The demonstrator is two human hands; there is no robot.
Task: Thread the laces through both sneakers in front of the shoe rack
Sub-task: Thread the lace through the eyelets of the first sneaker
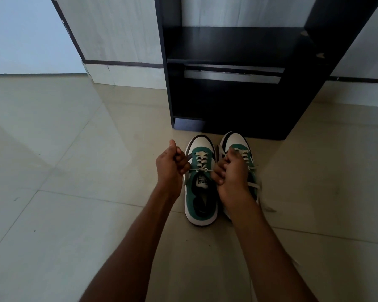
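Note:
Two green and white sneakers stand side by side on the floor, toes toward the shoe rack (pixel 238 101). The left sneaker (pixel 200 192) has its white lace (pixel 201 170) crossed up the eyelets and drawn into a tight knot across the tongue. My left hand (pixel 171 164) grips one end of that lace to the left of the shoe. My right hand (pixel 229 171) grips the other end and covers much of the right sneaker (pixel 236 142). The right sneaker's lace ends (pixel 256 186) trail loose at its right side.
The black shoe rack has a dark shelf and a metal bar (pixel 231 76) above the floor. A pale cabinet (pixel 118 40) stands at the back left. Beige floor tiles (pixel 74 192) spread around the shoes.

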